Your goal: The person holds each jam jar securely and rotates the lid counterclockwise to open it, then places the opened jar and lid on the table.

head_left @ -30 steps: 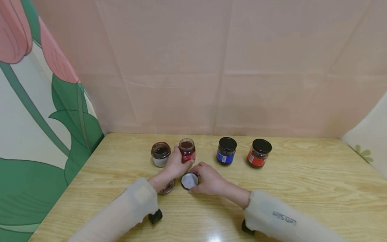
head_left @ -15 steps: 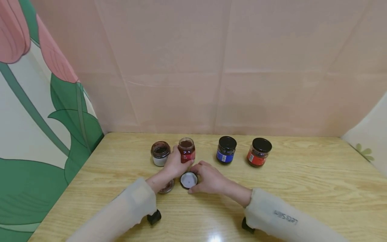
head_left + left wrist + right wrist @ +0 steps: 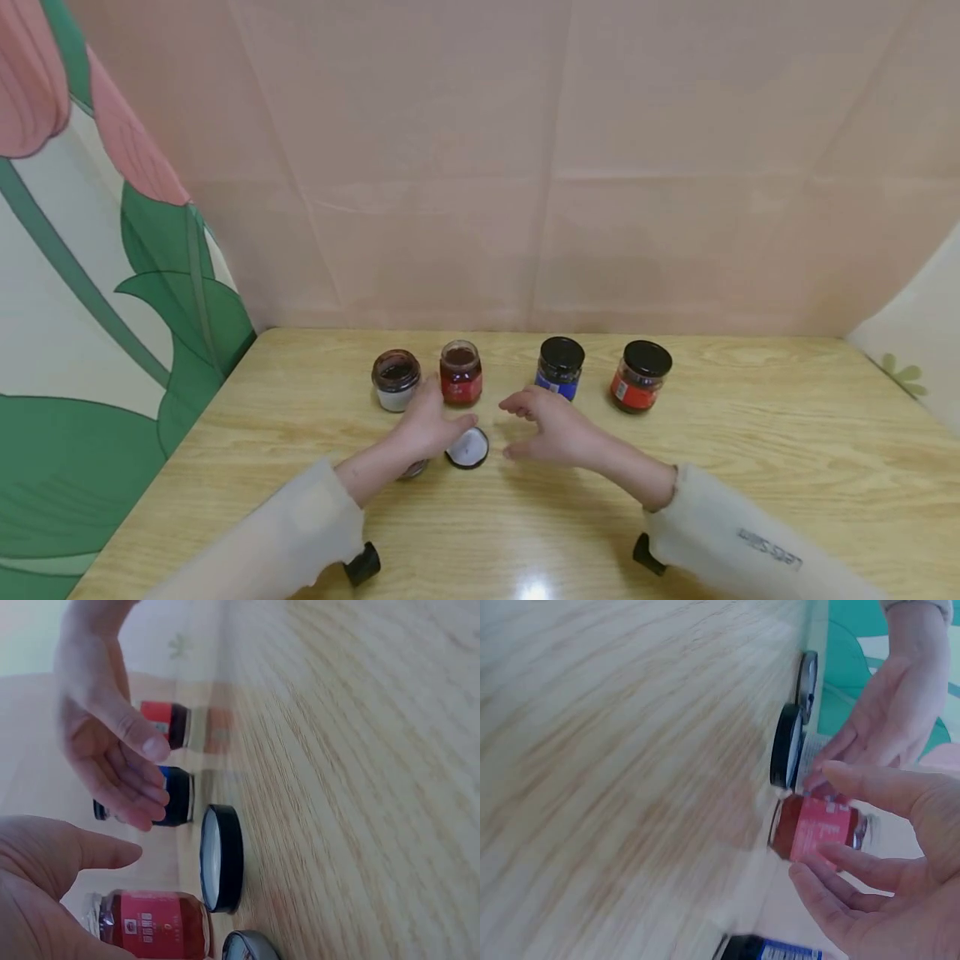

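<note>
From the head view, we have the left hand (image 3: 423, 425) with thumb and fingers spread apart, its fingertips at the red jar (image 3: 461, 379). That jar sits just ahead and to the right of this hand; whether the fingers touch it, we can't tell from here. The lid (image 3: 468, 452) lies just beside the left thumb, on our near side of the jar. And the right hand (image 3: 558, 425)? Apart too, nothing in it, with lid and red jar both off to its left, the jar further ahead. So the left hand is the nearer to both! The jar stands upright, long axis vertical, its uncovered mouth up; the lid lies flat, pale inside up.

Over to the left wrist view, turned sideways: we see clear space between thumb tip and lid, with the red jar beyond the gap in that hand.

Now the right wrist view, sideways again: our right fingers are softly bent, the thumb well away from them, and the red jar shows past that gap. The lid is beyond the thumb, a second lid (image 3: 807, 681) farther still.
</note>
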The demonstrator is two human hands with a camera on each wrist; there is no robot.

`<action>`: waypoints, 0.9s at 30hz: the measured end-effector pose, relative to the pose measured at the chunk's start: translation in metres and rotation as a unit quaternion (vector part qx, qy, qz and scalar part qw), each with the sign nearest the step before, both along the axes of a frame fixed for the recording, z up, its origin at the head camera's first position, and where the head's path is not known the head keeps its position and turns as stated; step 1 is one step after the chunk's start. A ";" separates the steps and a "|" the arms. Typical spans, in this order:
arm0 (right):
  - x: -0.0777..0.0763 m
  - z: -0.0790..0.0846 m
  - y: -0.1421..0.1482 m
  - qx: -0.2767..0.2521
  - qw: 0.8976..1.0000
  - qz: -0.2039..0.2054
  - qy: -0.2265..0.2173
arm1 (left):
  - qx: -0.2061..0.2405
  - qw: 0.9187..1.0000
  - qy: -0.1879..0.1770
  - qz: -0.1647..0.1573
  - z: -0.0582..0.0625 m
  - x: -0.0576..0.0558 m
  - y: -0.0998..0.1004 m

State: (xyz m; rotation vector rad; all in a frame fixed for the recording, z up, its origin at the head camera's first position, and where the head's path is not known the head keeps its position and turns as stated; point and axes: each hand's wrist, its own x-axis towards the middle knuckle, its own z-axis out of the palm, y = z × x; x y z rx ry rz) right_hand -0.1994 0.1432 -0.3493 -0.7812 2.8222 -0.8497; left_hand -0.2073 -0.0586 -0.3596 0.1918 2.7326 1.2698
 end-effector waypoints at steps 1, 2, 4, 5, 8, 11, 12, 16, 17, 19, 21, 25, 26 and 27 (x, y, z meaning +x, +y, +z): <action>0.001 0.001 0.003 -0.001 1.000 -0.002 0.005 | 0.001 1.000 0.001 0.003 0.000 0.002 -0.001; 0.002 0.001 0.006 -0.003 1.000 -0.004 0.007 | 0.001 1.000 0.004 0.005 0.000 0.004 -0.001; 0.003 0.003 0.011 -0.007 1.000 -0.006 0.011 | -0.003 1.000 0.003 0.011 0.001 0.009 -0.002; 0.004 0.003 0.014 -0.010 1.000 -0.007 0.014 | -0.006 1.000 0.003 0.015 0.001 0.011 -0.002; 0.006 0.004 0.022 -0.024 0.999 -0.006 0.029 | -0.006 0.999 0.014 0.031 0.001 0.019 -0.001; 0.008 0.004 0.029 -0.032 0.998 -0.005 0.061 | 0.015 0.998 0.049 0.043 0.002 0.024 0.003; 0.008 0.004 0.031 -0.034 0.997 -0.007 0.069 | 0.025 0.997 0.060 0.044 0.003 0.025 0.004; 0.011 0.007 0.039 -0.028 0.996 -0.023 0.087 | 0.050 0.994 0.089 0.033 0.006 0.027 0.012; 0.012 0.008 0.041 -0.026 0.995 -0.026 0.089 | 0.049 0.994 0.093 0.027 0.007 0.027 0.014; 0.013 0.009 0.045 -0.025 0.995 -0.032 0.092 | 0.050 0.993 0.103 0.016 0.007 0.028 0.019; 0.013 0.010 0.049 -0.029 0.994 -0.033 0.098 | 0.049 0.993 0.109 0.004 0.008 0.028 0.024; 0.014 0.011 0.056 -0.036 0.991 -0.034 0.124 | 0.059 0.991 0.115 -0.020 0.006 0.025 0.034; 0.015 0.011 0.058 -0.037 0.990 -0.036 0.129 | 0.061 0.991 0.113 -0.027 0.006 0.024 0.036; 0.015 0.011 0.059 -0.038 0.989 -0.039 0.134 | 0.061 0.991 0.113 -0.033 0.006 0.022 0.038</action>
